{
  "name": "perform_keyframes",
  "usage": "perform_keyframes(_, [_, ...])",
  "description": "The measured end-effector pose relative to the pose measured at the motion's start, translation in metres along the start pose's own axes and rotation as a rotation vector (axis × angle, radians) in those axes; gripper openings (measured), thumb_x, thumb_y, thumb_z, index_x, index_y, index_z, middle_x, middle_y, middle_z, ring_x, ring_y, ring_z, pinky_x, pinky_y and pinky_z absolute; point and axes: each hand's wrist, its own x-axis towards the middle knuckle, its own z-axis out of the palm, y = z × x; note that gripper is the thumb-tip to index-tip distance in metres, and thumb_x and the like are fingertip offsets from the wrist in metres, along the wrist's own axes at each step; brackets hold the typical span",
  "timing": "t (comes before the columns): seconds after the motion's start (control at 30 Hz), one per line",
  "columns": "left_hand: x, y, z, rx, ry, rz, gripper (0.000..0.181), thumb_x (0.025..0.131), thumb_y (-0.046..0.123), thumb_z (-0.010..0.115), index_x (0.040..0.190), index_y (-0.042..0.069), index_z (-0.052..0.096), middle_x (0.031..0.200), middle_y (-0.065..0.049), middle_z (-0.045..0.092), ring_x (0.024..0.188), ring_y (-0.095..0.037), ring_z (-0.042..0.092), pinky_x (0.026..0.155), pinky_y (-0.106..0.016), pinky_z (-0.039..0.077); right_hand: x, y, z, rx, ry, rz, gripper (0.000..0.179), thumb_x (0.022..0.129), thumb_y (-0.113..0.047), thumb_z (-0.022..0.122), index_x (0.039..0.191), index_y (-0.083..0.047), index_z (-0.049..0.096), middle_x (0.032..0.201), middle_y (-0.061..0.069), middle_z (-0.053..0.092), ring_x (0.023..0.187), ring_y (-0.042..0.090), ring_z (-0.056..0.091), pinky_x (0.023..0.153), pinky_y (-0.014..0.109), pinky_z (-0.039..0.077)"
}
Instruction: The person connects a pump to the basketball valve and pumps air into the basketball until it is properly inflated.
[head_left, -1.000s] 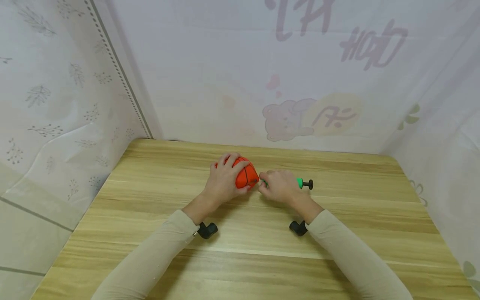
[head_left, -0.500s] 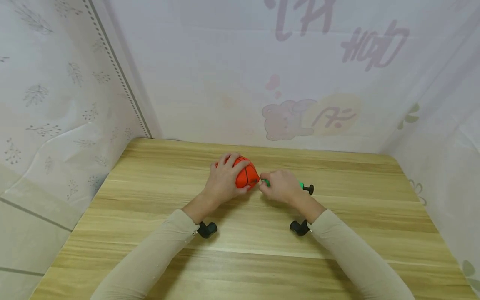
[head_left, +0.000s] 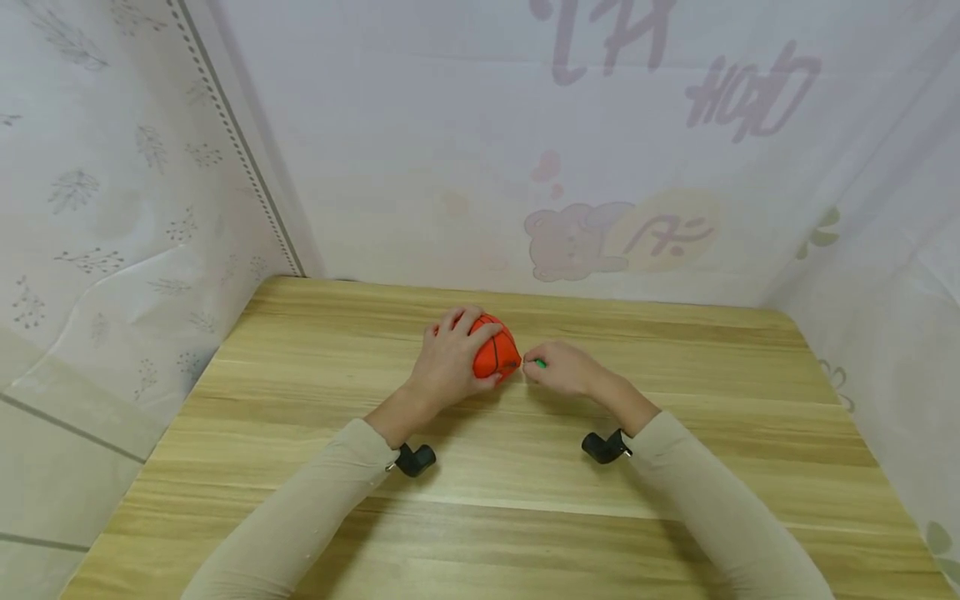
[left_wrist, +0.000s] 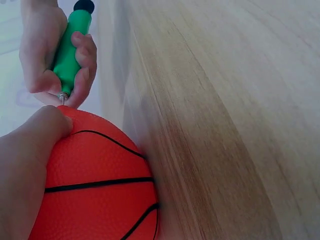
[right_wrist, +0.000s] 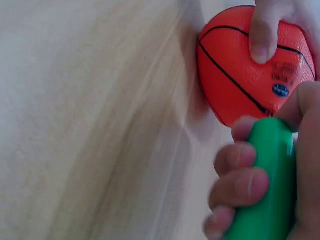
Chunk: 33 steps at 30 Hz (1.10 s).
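An orange-red toy basketball (head_left: 497, 348) with black lines lies on the wooden table, its near side drawn to a blunt point. Spread over the ball's top and side, my left hand (head_left: 447, 357) grips it, with the thumb near that point in the left wrist view. My right hand (head_left: 564, 368) has its fingers wrapped around a green hand pump (left_wrist: 75, 47) with a black end. A thin metal needle (left_wrist: 63, 100) runs from the pump's tip to the ball's pointed end. From the head view, most of the pump is hidden under the right hand.
The light wooden table (head_left: 480, 533) reaches to a patterned cloth wall (head_left: 420, 183) at the back, with more cloth at both sides. A black wrist mount (head_left: 415, 460) sits by the left cuff, and another black mount (head_left: 604, 447) by the right cuff.
My right wrist has swung slightly to the right, and the pump's black end has gone out of sight behind it in the head view. The left hand and ball have barely moved.
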Motion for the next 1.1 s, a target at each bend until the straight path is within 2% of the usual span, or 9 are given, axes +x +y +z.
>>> perform_keyframes(0.23, [0.000,0.000,0.001,-0.021,0.008,-0.014,0.068,0.078,0.047,0.084,0.137,0.025,0.059,0.142,-0.008,0.046,0.133,-0.034,0.038,0.091,-0.060,0.046,-0.004,0.002,0.005,-0.281,0.124,-0.089,0.019,0.091,-0.024,0.054,0.074,-0.021,0.048,0.059,-0.010,0.033,0.055,0.008,0.036,0.050,0.026,0.025])
perform_keyframes(0.4, [0.000,0.001,0.000,-0.032,0.029,-0.005,0.068,0.077,0.046,0.085,0.136,0.023,0.060,0.142,-0.008,0.046,0.131,-0.035,0.040,0.091,-0.060,0.046,-0.008,0.003,0.009,-0.439,0.231,-0.165,0.015,0.086,-0.019,0.056,0.075,-0.019,0.046,0.059,-0.010,0.033,0.052,0.007,0.031,0.046,0.024,0.022])
perform_keyframes(0.6, [0.000,0.000,0.001,-0.024,0.033,-0.011,0.068,0.077,0.046,0.084,0.136,0.023,0.059,0.142,-0.007,0.046,0.130,-0.034,0.041,0.090,-0.060,0.047,-0.011,0.006,0.014,-0.616,0.341,-0.225,0.010,0.085,-0.020,0.058,0.079,-0.018,0.051,0.059,-0.008,0.037,0.048,0.006,0.031,0.042,0.022,0.023])
perform_keyframes(0.77, [0.000,0.001,0.003,-0.014,0.024,-0.009,0.068,0.078,0.047,0.084,0.136,0.024,0.059,0.143,-0.008,0.046,0.131,-0.035,0.040,0.090,-0.060,0.047,-0.012,0.007,0.015,-0.577,0.342,-0.213,0.012,0.085,-0.019,0.058,0.077,-0.019,0.050,0.058,-0.008,0.036,0.047,0.007,0.032,0.042,0.023,0.023])
perform_keyframes(1.1, [0.001,0.003,0.003,-0.021,0.012,-0.002,0.068,0.077,0.046,0.085,0.136,0.023,0.060,0.143,-0.009,0.046,0.132,-0.035,0.040,0.091,-0.061,0.047,-0.014,0.005,0.009,-0.347,0.202,-0.084,0.019,0.089,-0.024,0.052,0.071,-0.022,0.044,0.057,-0.011,0.029,0.053,0.007,0.033,0.050,0.026,0.024])
